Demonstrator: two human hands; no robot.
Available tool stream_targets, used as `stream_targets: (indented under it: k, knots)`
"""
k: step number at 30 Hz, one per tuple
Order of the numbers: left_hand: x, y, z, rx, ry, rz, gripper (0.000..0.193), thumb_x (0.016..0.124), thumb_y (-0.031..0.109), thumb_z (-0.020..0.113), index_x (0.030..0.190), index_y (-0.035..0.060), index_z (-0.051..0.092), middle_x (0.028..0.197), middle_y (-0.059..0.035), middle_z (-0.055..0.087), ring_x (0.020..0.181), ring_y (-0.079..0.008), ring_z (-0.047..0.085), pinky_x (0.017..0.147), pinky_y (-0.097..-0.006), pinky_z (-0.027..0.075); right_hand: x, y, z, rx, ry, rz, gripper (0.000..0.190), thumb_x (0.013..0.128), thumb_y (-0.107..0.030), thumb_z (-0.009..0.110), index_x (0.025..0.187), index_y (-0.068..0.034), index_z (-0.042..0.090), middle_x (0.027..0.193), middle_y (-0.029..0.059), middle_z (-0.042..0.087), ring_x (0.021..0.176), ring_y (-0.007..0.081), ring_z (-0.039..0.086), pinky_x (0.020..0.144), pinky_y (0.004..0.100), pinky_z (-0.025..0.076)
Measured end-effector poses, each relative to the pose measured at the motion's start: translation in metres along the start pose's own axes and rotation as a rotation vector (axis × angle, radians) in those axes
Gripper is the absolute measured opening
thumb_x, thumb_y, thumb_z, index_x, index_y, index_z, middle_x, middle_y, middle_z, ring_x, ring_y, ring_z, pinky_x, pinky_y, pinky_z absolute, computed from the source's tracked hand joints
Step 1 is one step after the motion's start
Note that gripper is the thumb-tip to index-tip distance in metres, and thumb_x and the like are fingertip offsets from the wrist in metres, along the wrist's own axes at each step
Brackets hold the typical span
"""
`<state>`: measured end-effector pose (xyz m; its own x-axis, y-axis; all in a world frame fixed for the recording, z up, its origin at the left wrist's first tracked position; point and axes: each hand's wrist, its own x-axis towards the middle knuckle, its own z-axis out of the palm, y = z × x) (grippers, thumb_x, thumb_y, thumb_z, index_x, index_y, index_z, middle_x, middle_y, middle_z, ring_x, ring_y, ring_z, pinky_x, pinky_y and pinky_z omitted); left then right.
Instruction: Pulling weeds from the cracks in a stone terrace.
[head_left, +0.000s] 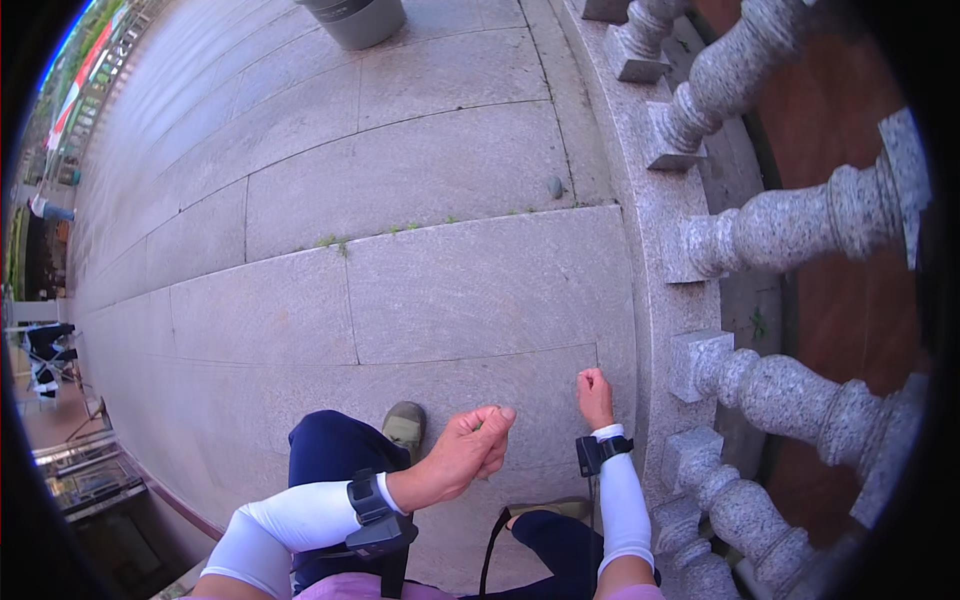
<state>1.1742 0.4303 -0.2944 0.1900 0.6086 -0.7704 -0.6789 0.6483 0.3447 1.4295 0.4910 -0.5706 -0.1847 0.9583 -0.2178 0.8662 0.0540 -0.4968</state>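
My left hand (469, 452) is curled into a loose fist in front of my left leg, thumb uppermost. A speck of something green (478, 426) shows between its thumb and fingers; most of it is hidden. Farther right, my right hand (595, 397) is closed above the granite paving (480, 292), beside the stone balustrade's base (660, 315), and nothing shows in it. White sleeves cover both forearms, with a black device (375, 525) strapped at the left wrist and another (600, 454) at the right. Small weeds (334, 244) grow along a paving joint ahead.
Speckled granite balusters (795, 225) line the right side, with a reddish-brown surface (840, 307) beyond. A grey pebble (555, 187) lies near the kerb. A grey tub (364, 22) stands ahead. Far left are a person (51, 208) and a rack with dark cloth (46, 349).
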Motion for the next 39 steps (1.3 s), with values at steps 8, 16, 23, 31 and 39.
stream_targets:
  k: [8, 16, 23, 31, 39]
  knots:
    - [-0.027, 0.013, -0.034, -0.051, 0.121, -0.040, 0.028, 0.088, 0.032, 0.044, 0.068, 0.0129, 0.046, 0.053, 0.0030, 0.040, 0.043, -0.0062, 0.034, 0.038, -0.0203, 0.024, -0.052, -0.300, -0.178, 0.422, -0.501, -0.481, 0.010, 0.077, -0.007, 0.054, 0.086, -0.004, 0.051, 0.073, 0.0069, 0.052, 0.060, 0.0184, 0.053, 0.054, 0.0277, 0.042]
    - [-0.125, 0.063, -0.047, -0.100, -0.045, -0.103, 0.035, 0.089, 0.038, 0.044, 0.064, 0.0121, 0.044, 0.053, 0.0032, 0.039, 0.042, -0.0039, 0.031, 0.037, -0.0192, 0.021, -0.060, -0.415, -0.248, 0.277, -0.917, -0.600, 0.028, 0.072, -0.003, 0.059, 0.099, -0.007, 0.056, 0.080, 0.0082, 0.054, 0.069, 0.0223, 0.055, 0.060, 0.0306, 0.044]
    - [-0.145, 0.168, -0.100, -0.219, -0.202, -0.066, 0.031, 0.088, 0.030, 0.047, 0.063, 0.0131, 0.040, 0.049, 0.0047, 0.034, 0.039, -0.0034, 0.026, 0.033, -0.0195, 0.017, 0.030, -0.503, -0.244, 0.252, -0.751, -0.451, 0.027, 0.072, -0.001, 0.059, 0.098, -0.005, 0.056, 0.080, 0.0077, 0.054, 0.067, 0.0172, 0.056, 0.060, 0.0274, 0.045]
    - [-0.143, 0.242, -0.134, -0.493, -0.008, 0.080, 0.031, 0.089, 0.025, 0.045, 0.061, 0.0125, 0.037, 0.048, 0.0043, 0.031, 0.038, -0.0047, 0.024, 0.033, -0.0208, 0.016, 0.135, -0.524, -0.160, 0.106, -0.647, -0.549, 0.033, 0.070, -0.001, 0.059, 0.102, -0.004, 0.051, 0.084, 0.0105, 0.054, 0.069, 0.0211, 0.056, 0.064, 0.0302, 0.046]
    - [-0.088, 0.279, -0.202, -0.676, 0.270, 0.209, 0.033, 0.086, 0.029, 0.049, 0.061, 0.0126, 0.036, 0.048, 0.0028, 0.032, 0.036, -0.0063, 0.027, 0.033, -0.0215, 0.016, 0.213, -0.556, -0.031, 0.050, -0.734, -0.549, 0.037, 0.069, -0.005, 0.059, 0.105, -0.006, 0.049, 0.087, 0.0105, 0.054, 0.078, 0.0245, 0.055, 0.068, 0.0342, 0.045]
